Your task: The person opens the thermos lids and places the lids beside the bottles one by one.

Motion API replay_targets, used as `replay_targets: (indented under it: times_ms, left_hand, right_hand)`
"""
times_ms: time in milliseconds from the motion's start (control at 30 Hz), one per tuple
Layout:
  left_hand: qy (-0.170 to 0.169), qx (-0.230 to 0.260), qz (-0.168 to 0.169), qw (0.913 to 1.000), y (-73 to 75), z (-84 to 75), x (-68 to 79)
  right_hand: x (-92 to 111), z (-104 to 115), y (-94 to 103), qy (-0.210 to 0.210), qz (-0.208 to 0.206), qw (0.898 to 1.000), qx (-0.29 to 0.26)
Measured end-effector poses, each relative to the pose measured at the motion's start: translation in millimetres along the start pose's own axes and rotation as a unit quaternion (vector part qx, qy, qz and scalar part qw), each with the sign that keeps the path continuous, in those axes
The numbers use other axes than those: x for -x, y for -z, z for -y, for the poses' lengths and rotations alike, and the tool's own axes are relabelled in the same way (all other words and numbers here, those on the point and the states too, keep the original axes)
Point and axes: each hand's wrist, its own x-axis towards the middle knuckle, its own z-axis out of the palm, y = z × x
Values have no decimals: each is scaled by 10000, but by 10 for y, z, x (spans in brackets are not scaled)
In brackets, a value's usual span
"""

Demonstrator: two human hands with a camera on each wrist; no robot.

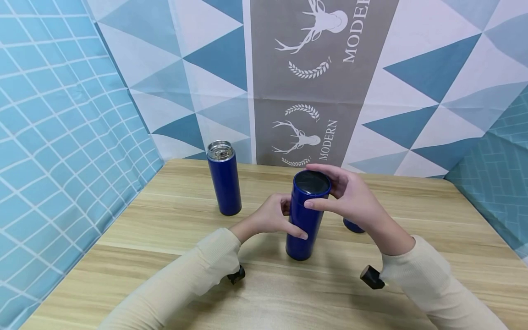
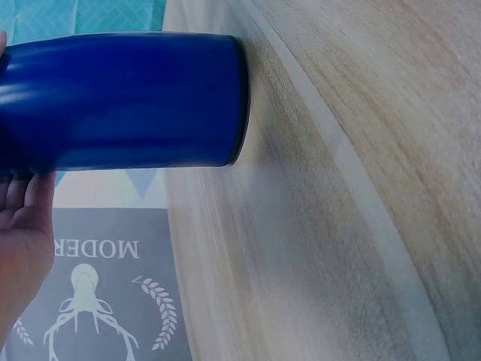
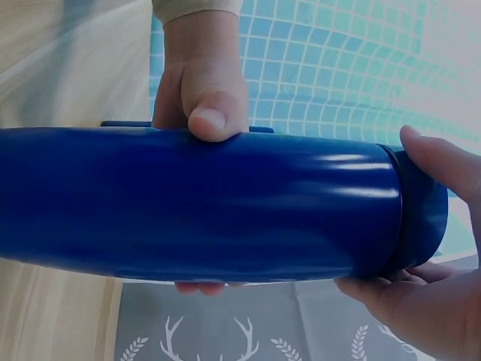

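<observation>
A dark blue vacuum flask (image 1: 307,218) stands upright at the middle of the wooden table, tilted slightly in the head view. My left hand (image 1: 273,216) grips its body from the left, thumb across the front and fingers hidden behind. At the top, my right hand (image 1: 352,195) holds the flask's lid (image 3: 430,207), which has a glossy black top, between thumb and fingers. The right wrist view shows the lid seated on the body with a thin dark seam between them. The flask's base is close over the tabletop in the left wrist view.
A second blue flask (image 1: 225,185) stands lidless at the back left, its steel mouth showing. Partly hidden behind my right hand lies a small blue piece (image 1: 353,225). The wooden table (image 1: 165,220) meets patterned cloth walls at the back and sides.
</observation>
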Motion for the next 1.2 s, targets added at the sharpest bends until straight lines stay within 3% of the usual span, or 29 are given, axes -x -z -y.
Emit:
replay_targets:
  times_ms: [800,1200]
  left_hand:
    - [13,-72,23,10000,3,-17,4]
    - [-13,-7,20,10000,-12,-21,9]
  right_hand:
    - [-63,-40,81,-121,396,9991,76]
    - [-109,-113,153,54,778,9969,63]
